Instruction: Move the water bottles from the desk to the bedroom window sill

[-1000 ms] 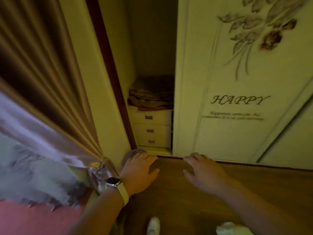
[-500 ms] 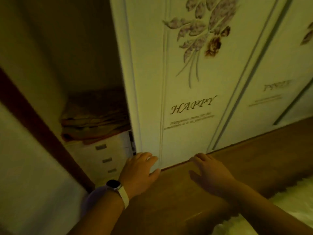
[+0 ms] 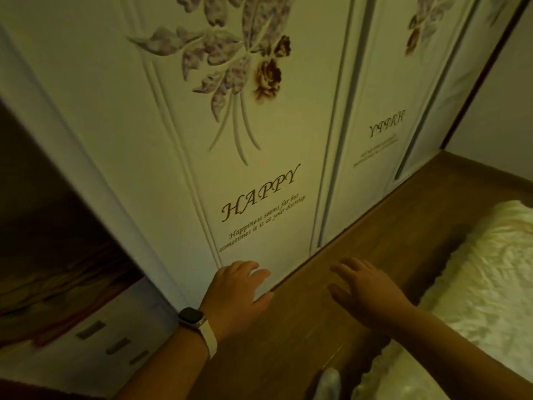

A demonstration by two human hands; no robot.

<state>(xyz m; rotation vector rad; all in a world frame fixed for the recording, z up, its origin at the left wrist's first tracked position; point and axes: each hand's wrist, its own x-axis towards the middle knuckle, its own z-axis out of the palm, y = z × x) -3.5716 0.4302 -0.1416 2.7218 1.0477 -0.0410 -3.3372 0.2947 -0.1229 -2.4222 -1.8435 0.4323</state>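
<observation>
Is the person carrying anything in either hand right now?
No. The left hand and the right hand are both open and empty; no water bottle is in view.

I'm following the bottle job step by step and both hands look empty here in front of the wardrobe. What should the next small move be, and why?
Probably turn away from the wardrobe door and head on toward the desk. The left hand and right hand are both open and hold nothing, and no bottle, desk or window sill is in view, only the wooden floor and a white rug.
</observation>
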